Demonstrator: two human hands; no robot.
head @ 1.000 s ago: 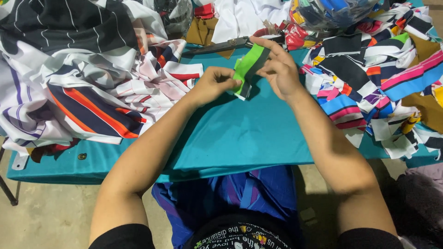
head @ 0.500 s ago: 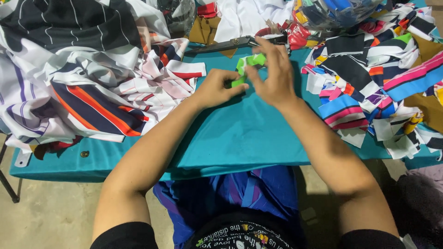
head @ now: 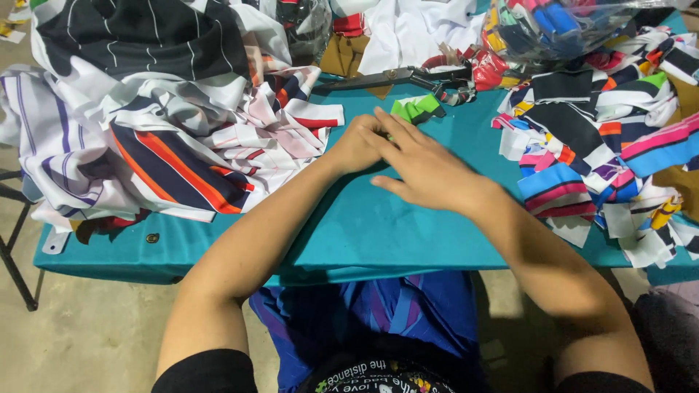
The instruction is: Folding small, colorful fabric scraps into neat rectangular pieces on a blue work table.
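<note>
Already the green fabric strip (head: 416, 108) lies folded on the teal table (head: 378, 233), both hands (head: 426, 169) flat and holding nothing, beside piles of unsorted scraps (head: 582, 145).

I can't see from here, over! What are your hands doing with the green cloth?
Both hands flat on teal table, left hand under right hand. Green cloth piece lies past the fingertips, maybe touching. Scissors just behind it, fabric piles either side.
</note>
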